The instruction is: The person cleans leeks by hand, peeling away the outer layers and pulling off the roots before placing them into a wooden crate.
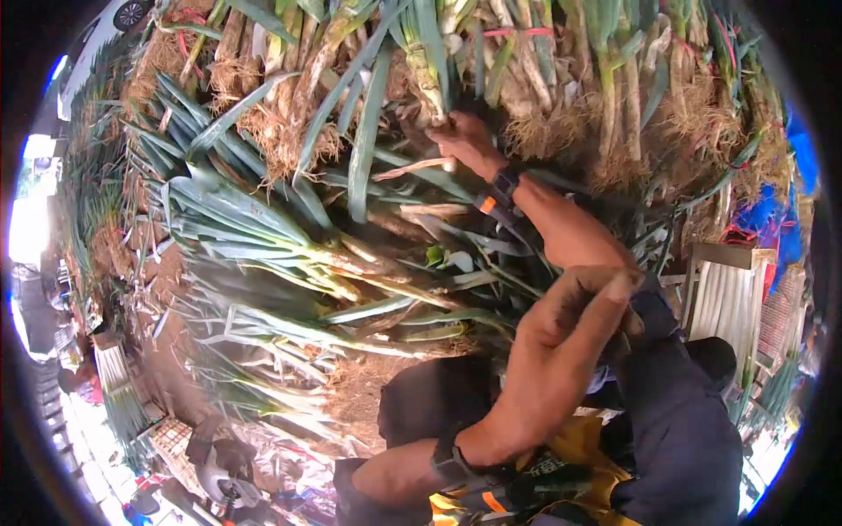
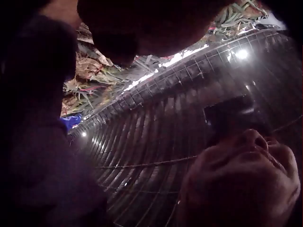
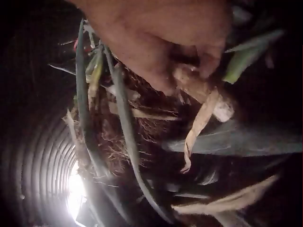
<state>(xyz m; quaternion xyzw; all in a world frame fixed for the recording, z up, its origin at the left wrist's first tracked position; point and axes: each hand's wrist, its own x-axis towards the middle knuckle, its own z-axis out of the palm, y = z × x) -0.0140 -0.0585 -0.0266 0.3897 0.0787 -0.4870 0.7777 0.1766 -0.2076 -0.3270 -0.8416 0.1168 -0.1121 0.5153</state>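
Observation:
My right hand [image 1: 469, 145] reaches in among piled large green onions. In the right wrist view its fingers [image 3: 163, 78] curl round a pale green onion stalk [image 3: 194, 87] whose blunt whitish end sticks out below, with a dry, papery leaf [image 3: 201, 123] hanging from it. The rest of that stalk is hidden behind the hand. My left hand [image 1: 561, 329] is raised close to the head camera, fingers curled and thumb tip against the forefinger; nothing shows between them. In the left wrist view the hand is only a dark shape.
Bundles of rooted green onions [image 1: 535, 61], some tied with red string, stand along the back. Loose green onions [image 1: 254, 223] lie in front of me. A wooden crate of trimmed white stalks [image 1: 724, 294] stands at the right. An arched ribbed roof [image 2: 147, 142] curves overhead.

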